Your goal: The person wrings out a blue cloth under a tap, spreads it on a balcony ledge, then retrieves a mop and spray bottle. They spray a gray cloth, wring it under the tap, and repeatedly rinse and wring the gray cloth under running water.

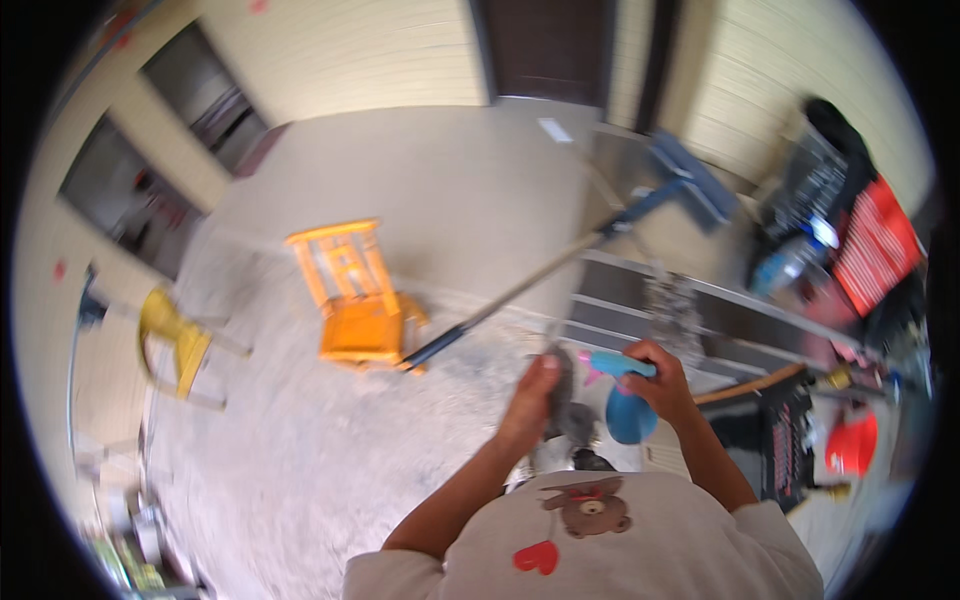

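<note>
My right hand is closed on the neck and head of a blue spray bottle with a pink trigger, its nozzle pointing left toward my other hand. My left hand grips a dark grey flat object, held upright; blur hides what it is exactly. The two hands are close together in front of my body, a short gap between the bottle's nozzle and the grey object. Below them, partly covered by my shirt, more grey and white things show near my feet, too blurred to name.
An orange wooden chair stands left of centre, a yellow chair farther left. A long-handled squeegee or broom slants from the orange chair to the right. A mop head lies across steps. Bags, a water bottle and a red container are at right.
</note>
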`<state>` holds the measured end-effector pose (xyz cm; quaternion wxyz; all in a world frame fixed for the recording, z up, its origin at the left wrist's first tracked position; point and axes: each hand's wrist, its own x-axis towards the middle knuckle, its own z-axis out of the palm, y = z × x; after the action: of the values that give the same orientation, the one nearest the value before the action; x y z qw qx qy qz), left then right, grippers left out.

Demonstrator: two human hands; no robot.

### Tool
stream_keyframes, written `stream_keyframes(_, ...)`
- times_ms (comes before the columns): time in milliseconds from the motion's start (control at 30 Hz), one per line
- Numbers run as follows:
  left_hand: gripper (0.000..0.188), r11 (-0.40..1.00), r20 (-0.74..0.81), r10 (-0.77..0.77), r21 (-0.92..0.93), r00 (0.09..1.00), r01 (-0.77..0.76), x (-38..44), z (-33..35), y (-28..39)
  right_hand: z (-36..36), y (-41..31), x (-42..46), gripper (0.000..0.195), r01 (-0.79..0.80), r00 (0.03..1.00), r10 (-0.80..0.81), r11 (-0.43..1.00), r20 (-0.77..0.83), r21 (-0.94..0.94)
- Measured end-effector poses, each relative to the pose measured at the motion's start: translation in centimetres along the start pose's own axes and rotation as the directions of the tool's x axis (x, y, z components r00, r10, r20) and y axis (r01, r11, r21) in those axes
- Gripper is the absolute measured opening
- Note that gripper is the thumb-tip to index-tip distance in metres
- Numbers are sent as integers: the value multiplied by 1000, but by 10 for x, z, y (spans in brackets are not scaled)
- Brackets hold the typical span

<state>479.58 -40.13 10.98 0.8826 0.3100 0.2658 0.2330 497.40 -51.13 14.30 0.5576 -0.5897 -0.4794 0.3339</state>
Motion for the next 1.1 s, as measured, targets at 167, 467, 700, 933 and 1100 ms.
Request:
stream_keyframes(167,20,984,-134,140,127,981,-123,-49,-44,23,86,0,8,20,-38,975,7,991,221,132)
stream_keyframes(467,17,917,-408,340,-57,847,-395,-110,-85,21,160,-22,36,48,120,706,-89,993,703,5)
stream_keyframes(700,14,876,-612,371,-19,698,-482,-149,-98,-1,202,-6,32,47,133,505,-110,990,856,49)
stream_keyframes(933,7,748,-719,345,-179,604,-639,-178,-83,-19,215,-7,20,50,117,363,-56,993,930,15)
stream_keyframes(1100,10,699,-773,349,-161,529,-696,-175,-66,-29,209,0,17,63,178,253,-185,974,950,143)
